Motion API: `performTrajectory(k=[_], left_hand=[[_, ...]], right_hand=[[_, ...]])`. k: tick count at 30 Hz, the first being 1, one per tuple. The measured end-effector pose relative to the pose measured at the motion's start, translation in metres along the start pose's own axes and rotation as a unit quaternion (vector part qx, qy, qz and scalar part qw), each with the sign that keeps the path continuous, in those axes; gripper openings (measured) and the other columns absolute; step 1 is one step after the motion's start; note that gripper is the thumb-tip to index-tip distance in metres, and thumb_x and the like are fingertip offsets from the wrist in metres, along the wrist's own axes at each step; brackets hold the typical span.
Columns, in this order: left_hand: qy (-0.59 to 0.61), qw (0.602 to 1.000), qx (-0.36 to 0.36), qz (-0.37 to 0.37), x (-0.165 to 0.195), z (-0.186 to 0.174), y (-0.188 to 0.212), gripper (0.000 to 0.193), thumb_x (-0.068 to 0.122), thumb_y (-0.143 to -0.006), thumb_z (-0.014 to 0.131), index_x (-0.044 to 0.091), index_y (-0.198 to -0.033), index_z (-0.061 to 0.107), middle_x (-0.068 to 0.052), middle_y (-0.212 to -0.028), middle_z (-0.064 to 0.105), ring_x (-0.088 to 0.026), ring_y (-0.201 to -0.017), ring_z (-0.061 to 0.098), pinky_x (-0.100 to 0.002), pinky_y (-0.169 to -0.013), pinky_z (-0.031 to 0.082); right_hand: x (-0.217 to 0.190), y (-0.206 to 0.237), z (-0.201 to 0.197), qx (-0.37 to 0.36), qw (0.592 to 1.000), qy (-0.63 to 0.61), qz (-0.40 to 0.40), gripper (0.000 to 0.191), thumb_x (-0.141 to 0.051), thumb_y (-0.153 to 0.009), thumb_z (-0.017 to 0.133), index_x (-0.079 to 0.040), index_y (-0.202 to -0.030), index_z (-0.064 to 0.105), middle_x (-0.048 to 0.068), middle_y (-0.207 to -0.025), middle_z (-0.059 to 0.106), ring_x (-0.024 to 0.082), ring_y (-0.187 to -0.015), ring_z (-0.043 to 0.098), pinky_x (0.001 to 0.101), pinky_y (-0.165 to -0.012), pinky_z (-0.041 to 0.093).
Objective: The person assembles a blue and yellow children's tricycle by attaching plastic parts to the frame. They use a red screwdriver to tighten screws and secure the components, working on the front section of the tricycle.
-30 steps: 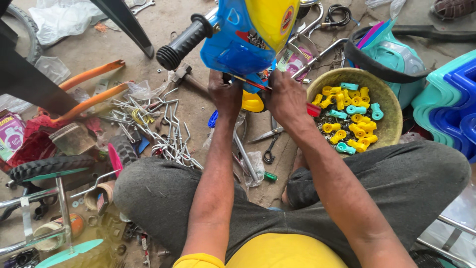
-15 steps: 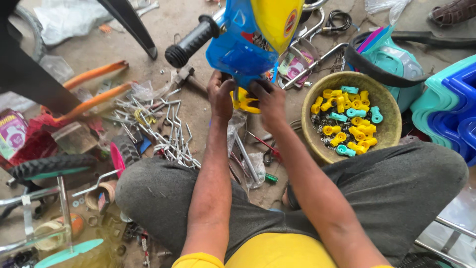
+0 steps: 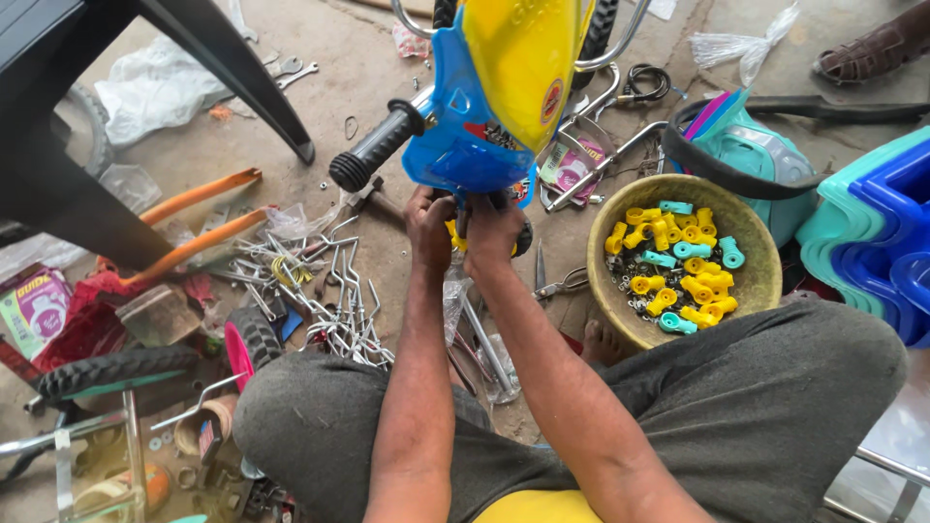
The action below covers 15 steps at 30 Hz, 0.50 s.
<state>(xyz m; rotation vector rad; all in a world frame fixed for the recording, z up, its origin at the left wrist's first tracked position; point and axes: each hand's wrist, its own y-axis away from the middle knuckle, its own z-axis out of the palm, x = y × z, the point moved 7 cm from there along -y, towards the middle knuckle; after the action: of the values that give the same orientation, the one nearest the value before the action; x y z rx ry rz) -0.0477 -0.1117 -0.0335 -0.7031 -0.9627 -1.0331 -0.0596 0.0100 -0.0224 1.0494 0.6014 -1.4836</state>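
Toy body [image 3: 484,107], blue and yellow plastic with a black grip [image 3: 376,147], stands on the floor just above both hands. Left hand [image 3: 429,228] and right hand [image 3: 492,232] sit side by side, clamped on its lower edge. Pink-green box [image 3: 34,310] lies far left. Round red sticker [image 3: 552,100] on the yellow panel.

place: toy-cycle workshop | floor: metal rods [image 3: 339,291], pliers [image 3: 557,283], small wheels [image 3: 111,373]

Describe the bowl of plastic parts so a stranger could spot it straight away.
Start at the blue and yellow toy vehicle front that both hands grip. Just to its right, beside the person's knee, a round olive-yellow bowl sits on the floor. It alone is filled with small yellow and teal plastic fittings.
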Motion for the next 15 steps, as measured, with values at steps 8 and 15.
performTrajectory(k=[8, 15], left_hand=[[0.062, 0.998, 0.017, -0.015, 0.003, 0.011, 0.007, 0.014, 0.007, -0.084, 0.061, 0.003, -0.097, 0.059, -0.002, -0.079, 0.062, -0.009, -0.062, 0.053, -0.025, -0.053, 0.042], [0.115, 0.991, -0.007, -0.063, -0.002, 0.010, 0.005, 0.011, 0.011, -0.086, 0.060, 0.004, -0.094, 0.061, -0.003, -0.074, 0.062, -0.009, -0.058, 0.053, -0.025, -0.050, 0.042]], right_hand=[[-0.022, 0.018, 0.013, -0.005, 0.999, -0.027, -0.036, 0.007, -0.006, -0.092, 0.064, -0.009, -0.086, 0.060, -0.001, -0.066, 0.058, 0.007, -0.048, 0.049, 0.0248, -0.044, 0.039], [-0.020, 0.019, 0.009, 0.003, 1.000, 0.011, -0.001, 0.023, -0.015, -0.096, 0.065, -0.007, -0.076, 0.058, -0.001, -0.062, 0.057, 0.007, -0.046, 0.049, 0.0250, -0.042, 0.037]])
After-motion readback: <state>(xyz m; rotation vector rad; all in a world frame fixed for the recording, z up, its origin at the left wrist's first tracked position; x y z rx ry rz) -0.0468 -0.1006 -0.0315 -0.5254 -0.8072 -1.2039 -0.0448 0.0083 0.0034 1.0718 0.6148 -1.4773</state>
